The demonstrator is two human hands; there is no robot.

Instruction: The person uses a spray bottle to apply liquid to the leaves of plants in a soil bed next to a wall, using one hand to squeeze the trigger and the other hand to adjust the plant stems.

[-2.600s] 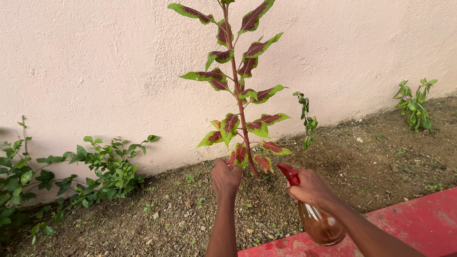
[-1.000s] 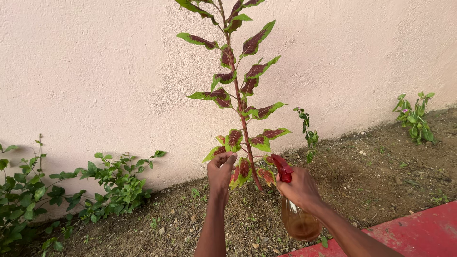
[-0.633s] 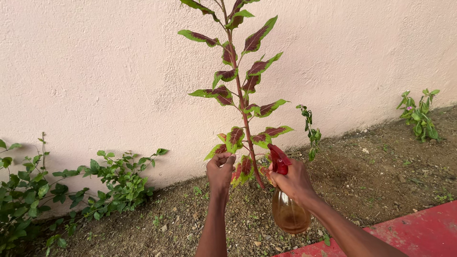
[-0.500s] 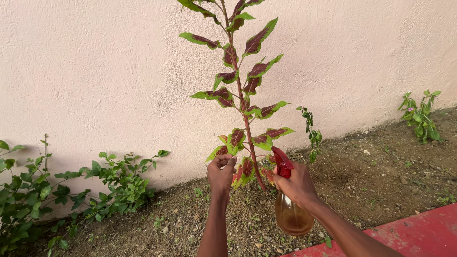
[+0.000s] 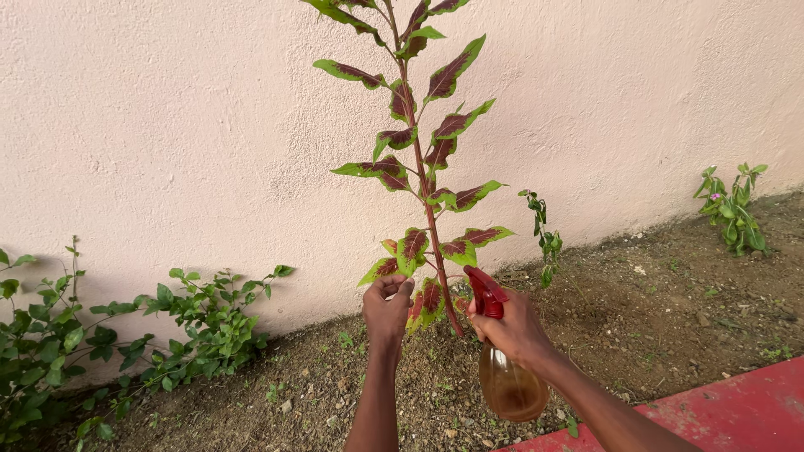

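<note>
Soft, even daylight, sharp focus throughout, faint shadows on the wall [image 5: 167, 125] behind the leaves.

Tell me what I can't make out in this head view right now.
- Plant: its top is cut off by the upper edge.
- Spray bottle: the trigger and neck are hidden by the right hand.
- Left hand: seen from the back, so its hold on the leaf is unclear.
- Red slab: cut off by the lower right edges.

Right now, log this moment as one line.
left hand: pinching low leaf | right hand: holding spray bottle | nozzle at coleus plant | wall behind
</note>
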